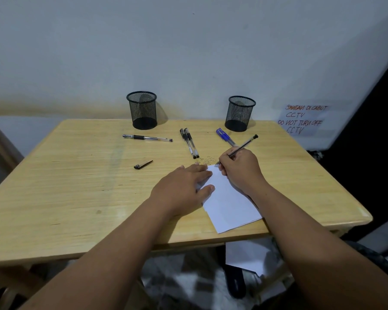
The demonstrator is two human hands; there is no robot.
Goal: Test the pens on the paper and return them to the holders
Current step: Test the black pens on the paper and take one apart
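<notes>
Right hand (240, 168) grips a clear black-capped pen (244, 145) in a writing hold, fingers curled round the barrel. Tip sits at the far corner of the white paper (229, 206); the back end points up and away to the right. Can't tell if any ink mark is on the sheet.

Left hand (186, 186) lies flat on the paper's left edge, fingers straight, thumb spread, pressing the sheet down.

Paper lies skewed near the front right of the wooden table (76, 186), one corner close to the front edge.

Loose on the table:
- pen cap (143, 164), black, left of the hands
- single black pen (147, 138), lying roughly sideways, left of centre
- pair of black pens (189, 143) side by side, touching, just beyond the left hand's fingertips
- blue pen (225, 136), partly hidden behind the right hand

Two black mesh holders upright at the back edge: left holder (142, 109), right holder (240, 113). No pens seen standing in either.

Some scribbled lettering on the tabletop between the pair of pens and the paper.

Handwritten sign (305, 119) on the wall at right: "JANGAN DI CABUT CCTV / DO NOT TURN OFF CCTV".
</notes>
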